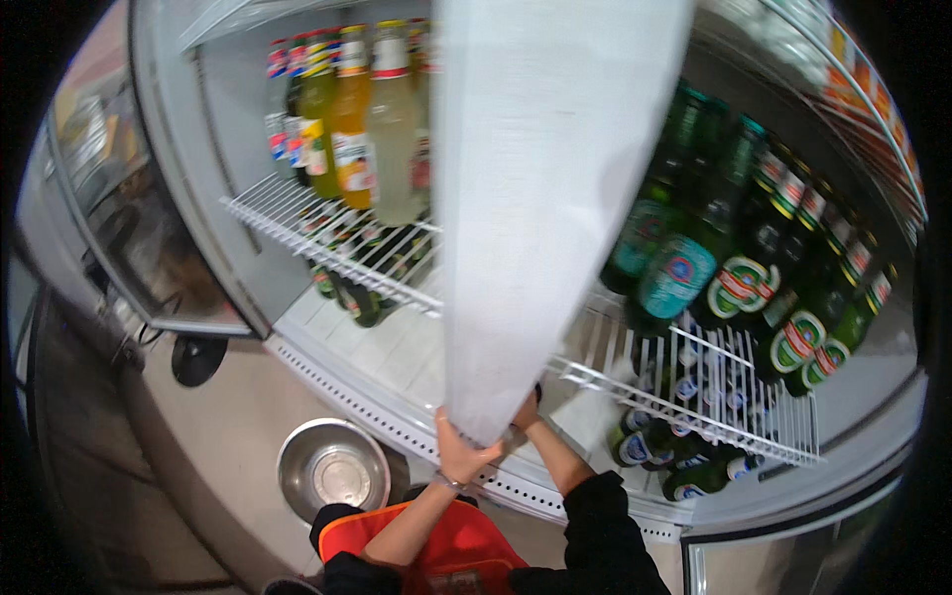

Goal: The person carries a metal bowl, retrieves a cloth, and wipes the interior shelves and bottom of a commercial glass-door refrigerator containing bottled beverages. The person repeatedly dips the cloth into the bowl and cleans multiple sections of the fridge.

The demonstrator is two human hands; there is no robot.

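Observation:
My left hand (pixel 462 454) is around the lower left side of the white centre post (pixel 535 208) of an open drinks fridge, thumb and fingers spread on it. On the post's right side is my right hand (pixel 526 413), partly hidden behind it; a dark thing shows at its fingertips, too small to name. Whether the right hand holds anything cannot be told. Left of the post, soda bottles (pixel 393 134) stand on a white wire shelf (pixel 335 249). Green beer bottles (pixel 677 275) stand on the right wire shelf (pixel 692 409), with more bottles (pixel 647 442) below.
A stainless steel bowl (pixel 294 468) is on the floor at the lower left, beside the perforated fridge sill (pixel 349 398). Glass doors stand open at the left (pixel 201 327) and lower right (pixel 695 569). A round black object (pixel 199 361) lies near the left door.

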